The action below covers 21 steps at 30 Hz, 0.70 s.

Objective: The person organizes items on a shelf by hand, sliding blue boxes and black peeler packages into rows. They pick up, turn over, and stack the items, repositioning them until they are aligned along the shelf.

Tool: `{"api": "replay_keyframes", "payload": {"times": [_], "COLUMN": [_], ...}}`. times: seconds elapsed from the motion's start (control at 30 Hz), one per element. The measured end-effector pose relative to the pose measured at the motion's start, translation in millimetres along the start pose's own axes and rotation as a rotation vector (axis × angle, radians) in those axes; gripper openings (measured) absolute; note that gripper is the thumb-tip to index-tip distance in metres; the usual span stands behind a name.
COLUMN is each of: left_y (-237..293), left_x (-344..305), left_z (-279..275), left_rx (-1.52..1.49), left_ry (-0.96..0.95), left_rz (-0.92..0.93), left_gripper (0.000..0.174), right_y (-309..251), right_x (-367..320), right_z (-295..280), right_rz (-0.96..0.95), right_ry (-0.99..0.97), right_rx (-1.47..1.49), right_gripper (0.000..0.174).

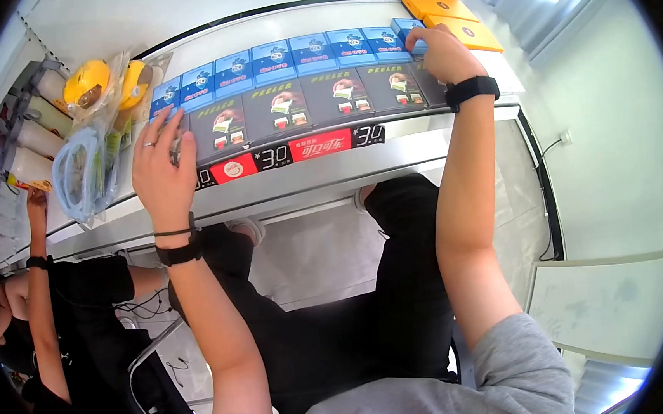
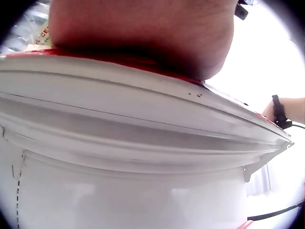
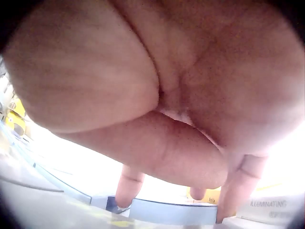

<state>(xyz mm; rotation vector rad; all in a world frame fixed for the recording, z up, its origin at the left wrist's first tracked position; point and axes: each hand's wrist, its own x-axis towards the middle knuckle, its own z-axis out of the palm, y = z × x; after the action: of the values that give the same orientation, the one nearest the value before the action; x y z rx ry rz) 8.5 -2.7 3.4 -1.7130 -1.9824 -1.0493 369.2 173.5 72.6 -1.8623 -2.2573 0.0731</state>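
At the right end of a row of blue boxes [image 1: 272, 60], my right hand [image 1: 446, 56] grips a small blue box [image 1: 404, 26] with its fingertips. The right wrist view shows fingers on either side of this blue box [image 3: 171, 213]. My left hand [image 1: 165, 173] lies palm down with fingers spread over the left end of the rows, covering part of a dark box there. Grey boxes [image 1: 273, 112] marked PEELER line up in front of the blue ones. In the left wrist view, the heel of my left hand [image 2: 143, 33] is over the shelf edge [image 2: 119, 93].
Two orange boxes [image 1: 436, 6] lie at the back right. Yellow toys [image 1: 88, 82] in clear bags and a pale blue loop [image 1: 76, 176] sit at the left. A red and black price strip [image 1: 319, 146] runs along the front edge. Another person's arm [image 1: 41, 308] reaches in at far left.
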Motion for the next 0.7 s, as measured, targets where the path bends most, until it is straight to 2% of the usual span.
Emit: {"api": "replay_keyframes", "payload": {"times": [0.3, 0.37, 0.4, 0.47, 0.5, 0.7], "left_y": [-7.7, -7.8, -8.3, -7.7, -6.7, -8.0], "left_x": [-0.4, -0.9, -0.3, -0.6, -0.8, -0.3], "left_z": [2.8, 3.0, 2.9, 2.7, 3.0, 4.1], "left_rx": [0.084, 0.082, 0.08, 0.072, 0.064, 0.072], "left_ry": [0.005, 0.004, 0.004, 0.006, 0.006, 0.01], "left_rz": [0.068, 0.067, 0.068, 0.058, 0.048, 0.051], "left_gripper": [0.031, 0.031, 0.031, 0.031, 0.031, 0.03], "right_y": [-6.6, -17.8, -17.3, -12.7, -7.8, 8.3], "right_x": [-22.0, -27.1, -27.7, -27.6, -25.9, -23.4], "right_z": [-22.0, -28.9, -27.5, -22.4, -18.1, -2.0], "right_rz": [-0.061, 0.128, 0.128, 0.107, 0.106, -0.09], "right_ry": [0.029, -0.17, -0.169, -0.04, -0.038, 0.094], "right_rx": [0.086, 0.201, 0.202, 0.286, 0.281, 0.099], "right_gripper": [0.043, 0.045, 0.045, 0.049, 0.049, 0.05]}}
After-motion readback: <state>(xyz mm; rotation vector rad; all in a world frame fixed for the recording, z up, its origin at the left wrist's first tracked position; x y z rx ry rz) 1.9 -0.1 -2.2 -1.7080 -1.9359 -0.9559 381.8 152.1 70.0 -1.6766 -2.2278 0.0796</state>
